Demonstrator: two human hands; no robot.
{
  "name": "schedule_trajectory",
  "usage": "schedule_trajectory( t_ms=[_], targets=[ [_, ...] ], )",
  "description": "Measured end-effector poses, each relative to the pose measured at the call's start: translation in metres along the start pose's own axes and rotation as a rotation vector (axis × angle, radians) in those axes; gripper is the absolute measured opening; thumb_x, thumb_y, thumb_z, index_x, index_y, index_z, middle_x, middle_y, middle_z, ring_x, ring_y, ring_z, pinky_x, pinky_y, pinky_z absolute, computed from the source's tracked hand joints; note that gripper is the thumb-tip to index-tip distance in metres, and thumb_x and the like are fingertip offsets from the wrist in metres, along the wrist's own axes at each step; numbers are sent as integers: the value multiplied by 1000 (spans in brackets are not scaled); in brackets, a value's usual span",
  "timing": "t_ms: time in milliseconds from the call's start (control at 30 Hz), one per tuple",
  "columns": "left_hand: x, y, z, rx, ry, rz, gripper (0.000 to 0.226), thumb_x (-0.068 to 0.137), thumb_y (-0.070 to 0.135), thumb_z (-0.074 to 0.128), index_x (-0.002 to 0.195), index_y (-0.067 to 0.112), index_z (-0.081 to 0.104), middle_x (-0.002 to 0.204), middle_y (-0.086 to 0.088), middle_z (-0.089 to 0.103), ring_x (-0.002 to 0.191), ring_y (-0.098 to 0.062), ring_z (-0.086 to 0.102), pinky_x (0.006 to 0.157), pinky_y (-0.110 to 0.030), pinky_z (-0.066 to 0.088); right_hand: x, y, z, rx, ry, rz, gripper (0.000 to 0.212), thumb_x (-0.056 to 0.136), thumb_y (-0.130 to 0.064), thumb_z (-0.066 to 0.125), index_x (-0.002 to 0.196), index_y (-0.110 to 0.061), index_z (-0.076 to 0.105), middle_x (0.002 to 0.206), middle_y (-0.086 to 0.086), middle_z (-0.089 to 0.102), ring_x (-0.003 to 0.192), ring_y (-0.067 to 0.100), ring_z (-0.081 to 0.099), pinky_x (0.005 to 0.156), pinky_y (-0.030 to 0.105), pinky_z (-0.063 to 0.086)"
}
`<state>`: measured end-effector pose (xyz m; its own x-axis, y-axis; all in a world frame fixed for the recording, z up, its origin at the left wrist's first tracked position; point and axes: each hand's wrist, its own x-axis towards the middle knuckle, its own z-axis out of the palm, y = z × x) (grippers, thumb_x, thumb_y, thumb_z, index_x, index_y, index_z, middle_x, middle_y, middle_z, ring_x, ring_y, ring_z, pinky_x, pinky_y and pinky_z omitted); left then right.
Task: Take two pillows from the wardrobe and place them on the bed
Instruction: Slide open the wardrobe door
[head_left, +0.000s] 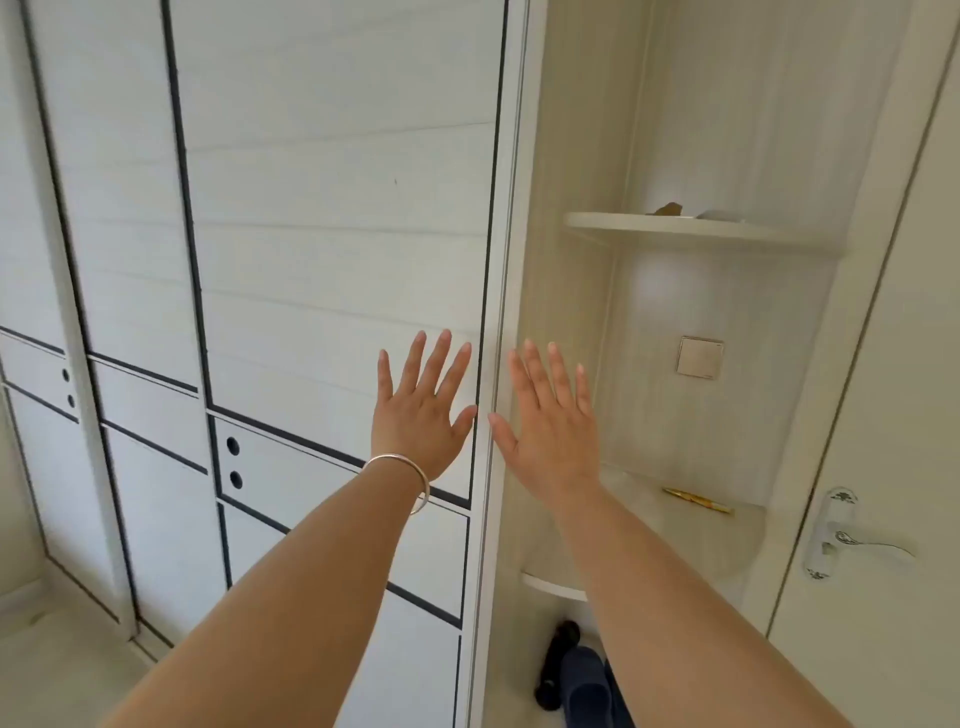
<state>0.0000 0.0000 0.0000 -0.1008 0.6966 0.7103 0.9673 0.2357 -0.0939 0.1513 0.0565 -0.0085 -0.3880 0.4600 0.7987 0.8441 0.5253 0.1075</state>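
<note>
A white wardrobe with dark-lined sliding doors (322, 249) fills the left and middle of the head view, and its doors are closed. My left hand (423, 410), a silver bangle on its wrist, is raised flat with fingers spread against the right-hand door near its right edge. My right hand (553, 423) is held up beside it, fingers apart, in front of the wardrobe's side frame (506, 270). Neither hand holds anything. No pillow and no bed is in view.
Rounded cream corner shelves (701, 228) stand right of the wardrobe, a gold pen-like object (698, 500) on the lower one. A wall switch (700, 357) sits between them. A room door with a lever handle (852, 540) is at far right. Dark slippers (582, 680) lie on the floor.
</note>
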Motion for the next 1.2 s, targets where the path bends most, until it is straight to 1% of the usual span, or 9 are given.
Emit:
schedule_trajectory(
  t_ms=[100, 233, 333, 467, 633, 800, 1000, 1100, 1200],
  targets=[
    [11, 8, 12, 33, -32, 18, 63, 94, 53, 10, 140, 28, -26, 147, 5, -29, 144, -23, -19, 114, -53, -12, 12, 0, 10, -24, 25, -44, 67, 92, -51, 26, 148, -14, 28, 156, 6, 31, 145, 28, 26, 115, 46, 7],
    [27, 11, 31, 50, -66, 15, 60, 96, 48, 9, 140, 27, -26, 151, 5, -28, 144, -23, -19, 114, -53, -12, 26, 3, 28, -84, 4, -184, 65, 90, -45, 28, 147, -15, 32, 155, 4, 33, 144, 25, 28, 114, 46, 14],
    [35, 15, 40, 58, -89, -4, 60, 94, 45, 5, 145, 26, -22, 157, 4, -22, 144, -23, -20, 113, -52, -12, 33, 6, 40, -148, 14, -284, 62, 91, -40, 26, 147, -14, 33, 155, 5, 32, 144, 25, 27, 115, 44, 9],
    [39, 19, 46, 36, -93, -52, 68, 95, 46, 18, 141, 23, -27, 153, 5, -28, 144, -22, -20, 113, -52, -12, 43, 10, 46, -168, 37, -333, 59, 91, -35, 29, 145, -13, 38, 154, 5, 35, 144, 23, 29, 116, 43, 4],
    [45, 24, 53, -21, -61, -113, 67, 82, 47, -1, 139, 25, -28, 150, 6, -30, 145, -20, -17, 114, -51, -11, 53, 12, 45, -128, 42, -360, 58, 89, -31, 30, 142, -12, 43, 150, 6, 42, 141, 22, 34, 116, 43, 4],
    [46, 28, 61, -50, -53, -161, 69, 94, 41, 25, 138, 26, -26, 157, 4, -19, 146, -19, -13, 115, -51, -9, 57, 12, 44, -109, 4, -368, 58, 88, -29, 29, 138, -10, 48, 148, 6, 46, 140, 22, 37, 115, 42, 3],
    [49, 25, 60, -35, -67, -188, 72, 93, 39, 28, 144, 27, -21, 157, 7, -22, 145, -17, -16, 117, -49, -3, 60, 4, 45, -108, -52, -402, 61, 86, -27, 23, 137, -7, 50, 146, 9, 47, 139, 23, 39, 116, 40, -1],
    [48, 22, 65, -17, -72, -233, 70, 94, 37, 26, 142, 28, -24, 156, 7, -23, 145, -17, -17, 117, -49, -1, 61, -2, 50, -103, -21, -435, 61, 88, -25, 17, 139, -7, 46, 148, 11, 44, 140, 24, 36, 117, 41, -5],
    [47, 14, 69, 20, -90, -271, 72, 96, 32, 31, 137, 29, -28, 156, 5, -25, 145, -18, -17, 118, -49, 3, 60, -13, 52, -145, -1, -453, 61, 92, -23, 10, 148, -4, 23, 158, 15, 22, 147, 27, 15, 118, 44, -14]
  ],
)
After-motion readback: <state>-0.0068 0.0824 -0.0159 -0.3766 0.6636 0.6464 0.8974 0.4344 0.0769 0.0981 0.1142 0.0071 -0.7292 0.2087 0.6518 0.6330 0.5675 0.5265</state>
